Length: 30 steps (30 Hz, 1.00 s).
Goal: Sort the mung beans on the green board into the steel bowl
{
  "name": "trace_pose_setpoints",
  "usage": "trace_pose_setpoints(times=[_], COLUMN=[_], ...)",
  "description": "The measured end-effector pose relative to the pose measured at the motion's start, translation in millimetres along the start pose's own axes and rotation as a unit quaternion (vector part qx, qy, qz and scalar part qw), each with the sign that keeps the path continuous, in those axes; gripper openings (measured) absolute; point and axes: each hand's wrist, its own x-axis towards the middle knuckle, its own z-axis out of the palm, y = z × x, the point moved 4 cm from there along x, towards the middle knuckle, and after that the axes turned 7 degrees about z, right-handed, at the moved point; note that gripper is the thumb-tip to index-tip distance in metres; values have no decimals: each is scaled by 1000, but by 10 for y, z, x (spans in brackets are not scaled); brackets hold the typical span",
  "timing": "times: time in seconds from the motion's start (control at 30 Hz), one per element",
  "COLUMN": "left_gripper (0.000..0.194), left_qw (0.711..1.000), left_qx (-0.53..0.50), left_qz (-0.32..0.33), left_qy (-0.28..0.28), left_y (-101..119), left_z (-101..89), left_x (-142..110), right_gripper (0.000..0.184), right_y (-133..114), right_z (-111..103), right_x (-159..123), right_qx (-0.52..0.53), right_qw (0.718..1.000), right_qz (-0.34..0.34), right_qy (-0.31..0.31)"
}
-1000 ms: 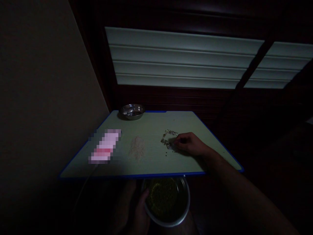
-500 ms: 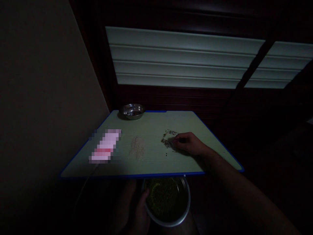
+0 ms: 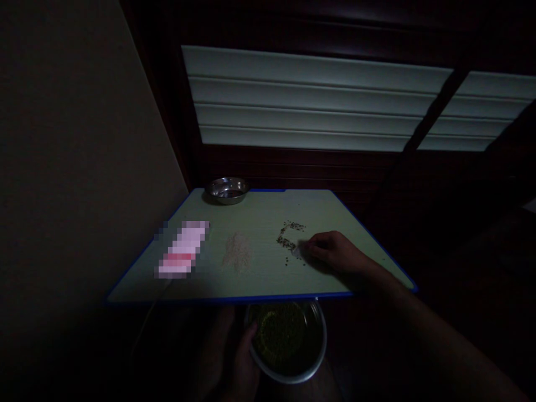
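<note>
Below the table's front edge, my left hand (image 3: 245, 357) grips the left rim of a metal bowl (image 3: 323, 340), thumb over the edge. Small green grains that look like mung beans (image 3: 282, 338) fill much of it. On the pale board, my right hand (image 3: 333, 251) is closed in a pinch around a small, pale, see-through piece (image 3: 298, 251); its kind is too dim to tell. Just left of those fingertips, dark beans (image 3: 287, 241) lie in a curved C-like line, with a few loose ones below. A thin heap of pale grains (image 3: 237, 252) lies further left.
The pale green board (image 3: 268, 212) has a blue edge. At its back left stands a shallow steel bowl (image 3: 228, 191) with something dark inside. A blurred-out phone-like device (image 3: 184, 251) with a cable lies at the left. Dark slatted doors (image 3: 310, 103) rise behind; a wall is at left.
My right hand has shifted slightly right and down from the bean line, uncovering the pale piece and more beans. My left hand still grips the bowl.
</note>
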Motion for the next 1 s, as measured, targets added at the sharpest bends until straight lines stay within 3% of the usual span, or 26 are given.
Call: trace_pose_setpoints(times=[0.17,0.27,0.63,0.8,1.0], left_gripper=[73,72,68,60,55], left_qw=[999,999,993,986,990], left_qx=[-33,-35,-100,-108,-106], left_qz=[-38,-26,-49,-120,-96], left_qy=[15,32,39,44,16], left_y=[52,45,-179,-216,-213], left_z=[107,93,5,25,15], left_x=[-33,-16,20,2,10], right_gripper=[25,26,19,14,12], right_y=[-48,-117,-320,-431,-506], right_z=[98,201,445,501,594], right_x=[68,109,-74,-172,-258], right_qx=[-30,-33,2,-57,-75], right_qw=[999,999,991,985,980], right_qz=[-6,-8,-3,-38,-84], right_qy=[25,22,-137,-160,-167])
